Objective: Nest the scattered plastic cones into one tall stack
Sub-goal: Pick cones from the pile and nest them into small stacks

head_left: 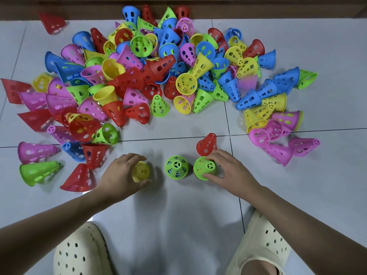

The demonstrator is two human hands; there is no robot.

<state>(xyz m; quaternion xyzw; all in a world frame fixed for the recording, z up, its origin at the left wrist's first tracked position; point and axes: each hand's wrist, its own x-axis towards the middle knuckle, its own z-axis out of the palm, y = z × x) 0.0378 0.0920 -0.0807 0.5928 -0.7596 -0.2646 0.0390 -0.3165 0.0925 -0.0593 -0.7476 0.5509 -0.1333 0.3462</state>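
Head view: L hand (121, 171) grips yellow cone (141, 171); R hand (224, 167) grips green cone (204, 168).

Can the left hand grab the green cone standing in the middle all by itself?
Probably not yet. The left hand already grips a yellow cone. The middle green cone stands just beside it with bare floor between, so nothing blocks the way once that hand is free.

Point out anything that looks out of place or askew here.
One red cone lies tipped alone at the far left, apart from the main pile of cones. Nothing looks damaged or spilled otherwise.
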